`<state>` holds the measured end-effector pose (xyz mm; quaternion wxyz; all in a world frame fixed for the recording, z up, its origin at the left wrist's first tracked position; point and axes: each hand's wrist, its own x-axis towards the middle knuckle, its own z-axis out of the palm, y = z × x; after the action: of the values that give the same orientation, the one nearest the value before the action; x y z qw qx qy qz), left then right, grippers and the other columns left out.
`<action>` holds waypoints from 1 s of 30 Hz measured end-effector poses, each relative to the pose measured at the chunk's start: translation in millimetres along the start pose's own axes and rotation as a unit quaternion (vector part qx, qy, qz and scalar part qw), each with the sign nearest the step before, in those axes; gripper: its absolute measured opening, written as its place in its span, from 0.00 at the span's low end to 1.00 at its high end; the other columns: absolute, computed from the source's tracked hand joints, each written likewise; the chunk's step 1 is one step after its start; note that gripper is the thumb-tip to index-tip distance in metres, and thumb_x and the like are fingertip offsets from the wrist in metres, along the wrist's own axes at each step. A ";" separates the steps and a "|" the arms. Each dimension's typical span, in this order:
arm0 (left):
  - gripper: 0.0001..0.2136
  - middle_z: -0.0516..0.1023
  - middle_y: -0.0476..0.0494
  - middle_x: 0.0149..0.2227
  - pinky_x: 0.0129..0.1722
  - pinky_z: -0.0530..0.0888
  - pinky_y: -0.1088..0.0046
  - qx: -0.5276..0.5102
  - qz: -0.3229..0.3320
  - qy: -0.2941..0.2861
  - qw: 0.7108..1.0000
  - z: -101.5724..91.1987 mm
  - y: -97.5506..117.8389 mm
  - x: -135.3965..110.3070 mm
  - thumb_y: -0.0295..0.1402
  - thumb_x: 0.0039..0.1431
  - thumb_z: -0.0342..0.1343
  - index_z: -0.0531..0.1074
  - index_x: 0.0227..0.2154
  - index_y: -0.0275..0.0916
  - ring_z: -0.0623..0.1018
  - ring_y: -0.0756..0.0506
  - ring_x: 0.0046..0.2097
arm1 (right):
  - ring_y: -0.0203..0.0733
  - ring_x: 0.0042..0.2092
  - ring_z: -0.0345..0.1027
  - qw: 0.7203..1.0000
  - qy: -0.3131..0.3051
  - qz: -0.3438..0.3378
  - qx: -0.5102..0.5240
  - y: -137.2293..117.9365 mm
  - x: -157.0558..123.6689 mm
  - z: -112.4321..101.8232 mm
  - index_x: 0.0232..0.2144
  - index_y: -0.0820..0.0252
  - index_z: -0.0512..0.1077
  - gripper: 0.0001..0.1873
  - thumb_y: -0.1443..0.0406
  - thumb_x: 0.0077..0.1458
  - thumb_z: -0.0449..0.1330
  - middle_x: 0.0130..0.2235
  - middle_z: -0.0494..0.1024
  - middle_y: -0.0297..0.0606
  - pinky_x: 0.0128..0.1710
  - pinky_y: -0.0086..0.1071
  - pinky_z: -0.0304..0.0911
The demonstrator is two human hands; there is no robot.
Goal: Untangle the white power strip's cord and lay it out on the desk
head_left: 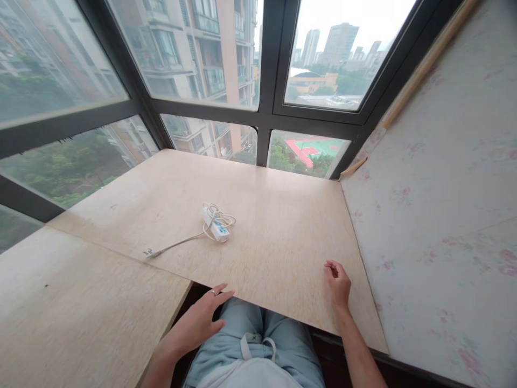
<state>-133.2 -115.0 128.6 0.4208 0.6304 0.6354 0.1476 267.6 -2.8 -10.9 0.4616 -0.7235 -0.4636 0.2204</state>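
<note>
A white power strip (pixel 220 232) with blue socket faces lies on the pale tabletop (pixel 278 231), its cord (pixel 220 215) looped loosely over it. From there the cord runs left to a plug (pixel 150 253) near the seam of the boards. My left hand (pixel 202 318), with a ring on one finger, is at the table's front edge above my lap, fingers apart and holding nothing. Over the right part of the tabletop is my right hand (pixel 337 280), its fingers curled in; whether anything sits inside them is hidden. Both hands are apart from the power strip.
Dark-framed windows (pixel 269 113) rise along the left and far edges of the table. A wall with flowered paper (pixel 436 226) borders the right side, its edge strip (pixel 355 168) peeling. Another board section (pixel 81 307) extends at the left. My legs (pixel 258 334) are under the front edge.
</note>
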 end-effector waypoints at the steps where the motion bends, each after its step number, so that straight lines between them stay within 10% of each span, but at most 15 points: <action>1: 0.19 0.70 0.41 0.60 0.61 0.63 0.59 0.007 0.003 0.021 1.000 -2.6 0.5 1.5 0.28 0.49 0.58 0.78 0.46 0.47 0.69 0.38 0.61 | 0.47 0.40 0.72 1.000 -0.002 -0.001 0.000 0.4 0.0 0.0 0.38 0.64 0.74 0.19 0.58 0.48 0.55 0.38 0.79 0.48 0.46 0.41 0.65; 5: 0.14 0.76 0.38 0.53 0.57 0.67 0.61 0.030 0.034 0.100 0.994 -9.8 9.9 13.8 0.38 0.60 0.51 0.75 0.22 0.41 0.73 0.39 0.57 | 0.47 0.39 0.72 1.000 0.001 -0.004 -0.001 0.0 -0.2 -0.5 0.38 0.64 0.74 0.19 0.58 0.48 0.54 0.38 0.79 0.48 0.45 0.41 0.65; 8: 0.09 0.71 0.40 0.59 0.59 0.66 0.62 0.044 0.056 0.135 0.988 -10.6 10.7 23.6 0.32 0.55 0.56 0.77 0.38 0.42 0.69 0.40 0.60 | 0.48 0.40 0.72 1.000 -0.001 0.002 -0.004 -1.2 -0.6 -0.8 0.37 0.63 0.74 0.19 0.57 0.47 0.55 0.38 0.79 0.48 0.46 0.41 0.65; 11: 0.27 0.69 0.41 0.60 0.62 0.63 0.60 0.043 0.059 0.158 0.985 -9.7 5.1 32.5 0.29 0.49 0.60 0.69 0.55 0.44 0.68 0.40 0.62 | 0.48 0.41 0.72 1.000 -0.002 0.009 -0.004 -2.4 -1.0 -1.0 0.38 0.63 0.74 0.19 0.57 0.47 0.55 0.39 0.79 0.49 0.47 0.42 0.64; 22: 0.12 0.80 0.43 0.30 0.39 0.75 0.68 -0.141 -0.027 0.322 0.936 -36.8 -21.7 102.3 0.43 0.52 0.58 0.76 0.25 0.39 0.78 0.42 0.36 | 0.51 0.41 0.72 1.000 -0.003 0.021 -0.018 -0.8 -1.3 -1.6 0.37 0.63 0.75 0.21 0.55 0.46 0.56 0.39 0.80 0.50 0.48 0.43 0.64; 30: 0.21 0.80 0.37 0.37 0.38 0.71 0.68 -0.110 -0.215 0.342 0.908 -49.7 -50.7 149.2 0.48 0.51 0.60 0.71 0.40 0.35 0.79 0.40 0.39 | 0.55 0.42 0.73 0.999 -0.017 0.036 -0.032 4.0 0.9 -3.4 0.38 0.61 0.74 0.23 0.53 0.44 0.55 0.40 0.80 0.50 0.50 0.47 0.63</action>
<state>-181.1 31.9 70.1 0.2663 0.3392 0.8401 0.3290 272.4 -4.1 -12.7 0.4219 -0.7503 -0.4521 0.2338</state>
